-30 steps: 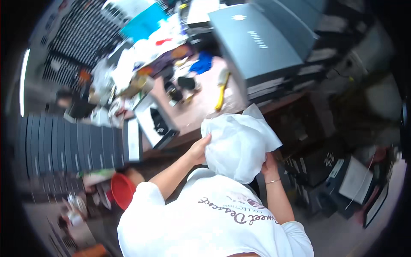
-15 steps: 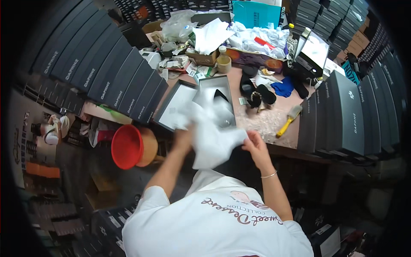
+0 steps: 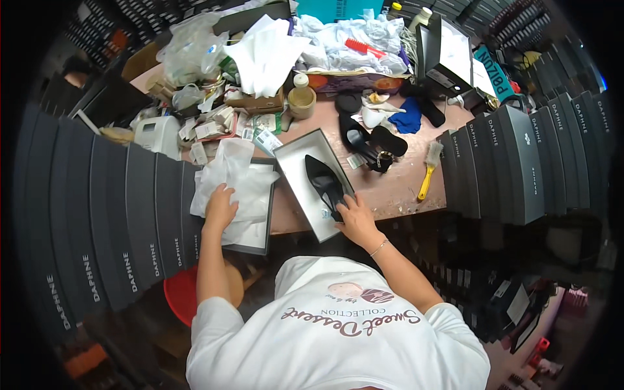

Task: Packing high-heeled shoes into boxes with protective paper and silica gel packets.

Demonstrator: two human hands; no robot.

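White tissue paper (image 3: 229, 166) lies crumpled over a shallow dark-rimmed box lid (image 3: 270, 195) at the left of the table. My left hand (image 3: 221, 207) is on the paper, its fingers bent and closed on the near edge. Just right of the lid, a white-lined shoe box (image 3: 296, 159) stands at an angle. In it lies a black pointed shoe (image 3: 320, 177), toe away from me. My right hand (image 3: 359, 222) reaches over the box's near right side, fingers and thumb around the shoe's heel end. The fingertips are partly hidden there.
Dark shoe boxes (image 3: 97, 214) stand in rows at left, more (image 3: 520, 162) at right. Black sandals (image 3: 367, 146), a blue cloth (image 3: 408, 116) and a yellow-handled brush (image 3: 427, 175) lie right of the box. Behind are a jar (image 3: 301, 101) and a crate of white paper (image 3: 325, 49).
The tissue paper, held up between both hands before, is now down over the lid under my left hand. My right hand has moved to the shoe in the box. The view has shifted.
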